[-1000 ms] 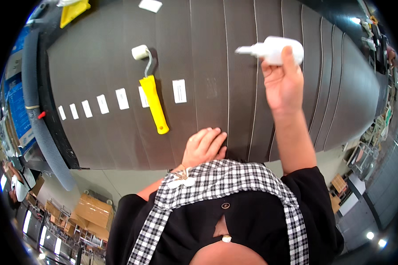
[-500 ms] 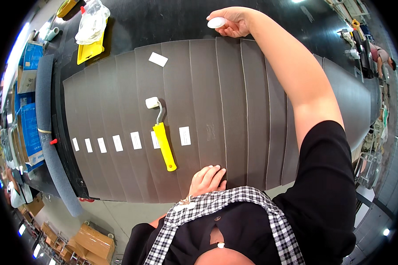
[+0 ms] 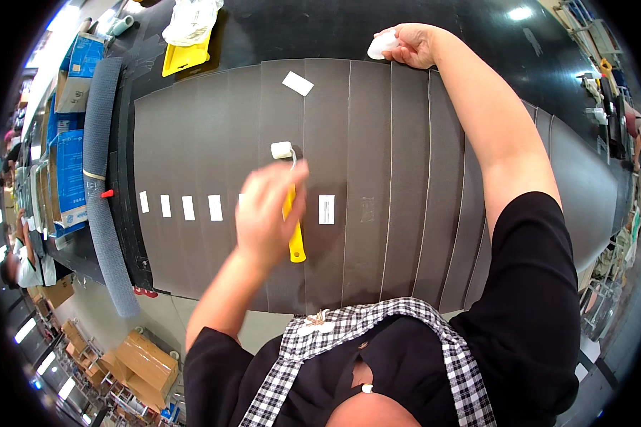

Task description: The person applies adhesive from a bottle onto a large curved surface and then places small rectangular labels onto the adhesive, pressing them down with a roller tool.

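Observation:
Overlapping dark grey-brown sheets (image 3: 377, 249) are fanned out across the black table in front of me. My left hand (image 3: 269, 213), smeared by motion, is over the yellow handle of a small paint roller (image 3: 297, 245); whether its fingers grip the handle cannot be told. The roller's white head (image 3: 281, 150) shows beyond the hand. At the far edge of the sheets, my right hand (image 3: 414, 46) is closed on a small whitish piece (image 3: 383, 45), its exact kind unclear. White labels (image 3: 326, 209) run in a row over the sheets, and my left hand partly hides the row.
A loose white label (image 3: 298, 83) lies farther back on the sheets. At the far left are a yellow tray (image 3: 185, 57) and a white plastic bag (image 3: 192, 21). A grey foam roll (image 3: 101, 164) runs along the left edge, beside blue boxes (image 3: 70, 171). Cardboard boxes (image 3: 142, 366) stand on the floor.
My left hand has risen from the near edge of the sheets to the roller. My right hand still holds the whitish piece, now turned to another angle. The whole view has shifted slightly.

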Tool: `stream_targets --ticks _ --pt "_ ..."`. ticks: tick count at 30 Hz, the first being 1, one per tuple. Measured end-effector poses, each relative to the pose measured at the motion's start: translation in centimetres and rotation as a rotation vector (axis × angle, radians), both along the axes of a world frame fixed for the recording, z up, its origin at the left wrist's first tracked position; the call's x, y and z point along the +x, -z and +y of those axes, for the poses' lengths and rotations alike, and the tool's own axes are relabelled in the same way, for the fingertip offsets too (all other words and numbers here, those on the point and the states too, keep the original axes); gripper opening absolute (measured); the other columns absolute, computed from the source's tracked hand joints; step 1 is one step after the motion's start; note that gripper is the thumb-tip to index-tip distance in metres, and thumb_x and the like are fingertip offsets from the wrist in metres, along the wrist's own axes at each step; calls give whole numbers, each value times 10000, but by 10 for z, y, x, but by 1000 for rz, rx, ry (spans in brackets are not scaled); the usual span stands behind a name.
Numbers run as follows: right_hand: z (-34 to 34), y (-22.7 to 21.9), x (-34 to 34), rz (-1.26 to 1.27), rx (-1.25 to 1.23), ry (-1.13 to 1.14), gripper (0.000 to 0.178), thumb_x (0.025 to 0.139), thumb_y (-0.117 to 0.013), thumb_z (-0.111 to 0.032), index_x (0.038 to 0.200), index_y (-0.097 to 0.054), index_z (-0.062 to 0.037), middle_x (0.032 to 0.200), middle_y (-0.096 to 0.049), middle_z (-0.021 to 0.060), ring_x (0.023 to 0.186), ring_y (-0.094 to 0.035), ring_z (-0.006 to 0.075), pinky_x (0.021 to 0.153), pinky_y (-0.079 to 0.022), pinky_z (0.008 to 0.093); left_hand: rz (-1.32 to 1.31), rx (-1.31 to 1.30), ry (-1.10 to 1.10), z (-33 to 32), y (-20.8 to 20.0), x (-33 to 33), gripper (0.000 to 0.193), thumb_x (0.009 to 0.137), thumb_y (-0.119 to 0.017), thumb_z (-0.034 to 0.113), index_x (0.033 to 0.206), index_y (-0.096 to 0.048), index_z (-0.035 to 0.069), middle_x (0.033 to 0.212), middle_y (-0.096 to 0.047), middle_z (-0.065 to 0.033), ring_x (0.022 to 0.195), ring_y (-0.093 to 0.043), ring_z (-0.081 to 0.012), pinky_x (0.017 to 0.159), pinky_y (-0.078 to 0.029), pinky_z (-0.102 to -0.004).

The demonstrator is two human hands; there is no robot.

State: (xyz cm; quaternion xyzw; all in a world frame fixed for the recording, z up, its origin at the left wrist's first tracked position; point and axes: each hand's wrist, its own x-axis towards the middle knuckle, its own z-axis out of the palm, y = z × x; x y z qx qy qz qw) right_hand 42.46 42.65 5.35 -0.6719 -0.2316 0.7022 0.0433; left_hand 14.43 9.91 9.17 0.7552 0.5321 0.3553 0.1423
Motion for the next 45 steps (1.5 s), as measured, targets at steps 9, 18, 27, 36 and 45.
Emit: stream_targets --ticks 9,18,27,36,45 --pt "8 13 11 175 -10 51 467 1035 -562 -337 1264 -491 65 1096 -673 249 742 -752 226 616 -656 223 361 -130 33 153 41 -14 362 835 -754 94 1192 -700 123 1169 -666 -41 1107 -631 -256 953 -537 -369" --pt "-42 -11 13 -106 467 179 522 1024 -583 -413 1320 -463 1 997 -667 170 666 -645 133 509 -536 199 374 -51 122 156 52 -25 140 868 -743 129 1004 -767 111 1064 -720 3 1025 -665 -212 894 -550 -330" --pt "-165 -45 37 -98 1140 346 295 1054 -578 -251 1213 -501 -14 765 -602 25 565 -524 52 452 -380 186 327 -150 -15 156 45 -4 236 854 -754 276 940 -710 61 1043 -692 -92 1075 -630 -288 946 -512 -388" --pt "-285 -44 52 17 977 148 157 1018 -635 -172 1122 -603 -59 876 -632 3 752 -575 68 617 -459 209 -194 -539 -204 142 32 -6 172 963 -684 222 962 -661 51 936 -698 -38 886 -639 -152 842 -504 -304" --pt "-302 -55 -9 557 640 47 483 985 -685 -212 1409 -552 -22 1328 -600 94 1193 -563 147 940 -511 295 -741 -1067 226 58 -33 13 148 1011 -670 247 996 -642 102 888 -685 24 844 -612 -34 745 -452 -191"
